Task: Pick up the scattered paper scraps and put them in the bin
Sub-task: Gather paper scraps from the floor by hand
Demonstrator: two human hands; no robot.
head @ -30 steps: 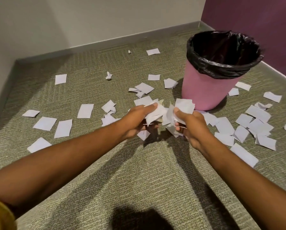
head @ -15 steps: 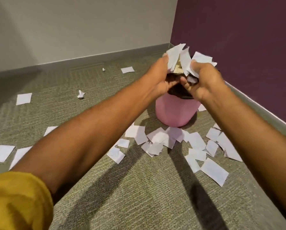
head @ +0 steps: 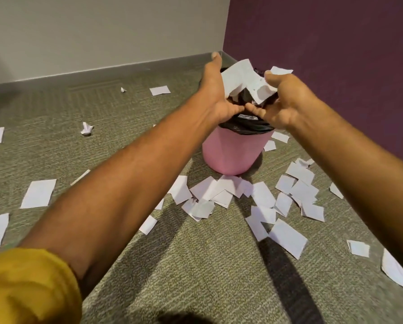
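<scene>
A pink bin (head: 233, 155) with a black liner (head: 247, 127) stands on the carpet near the room's corner. Both my hands hover right over its mouth. My left hand (head: 215, 94) has its thumb up and fingers spread, holding nothing. My right hand (head: 287, 99) faces it with loosened fingers. Between the two palms a bunch of white paper scraps (head: 244, 78) is loose and dropping toward the liner. Many more white scraps (head: 209, 195) lie scattered on the floor in front of and to the right of the bin.
The green-grey carpet (head: 195, 265) runs to a grey wall (head: 102, 31) at the back and a purple wall (head: 324, 54) on the right. Several scraps (head: 39, 192) lie at the left, with a crumpled scrap (head: 86, 129) farther back.
Both hands lifted the gathered bunch of scraps from the floor up over the bin, then spread apart, letting the scraps go.
</scene>
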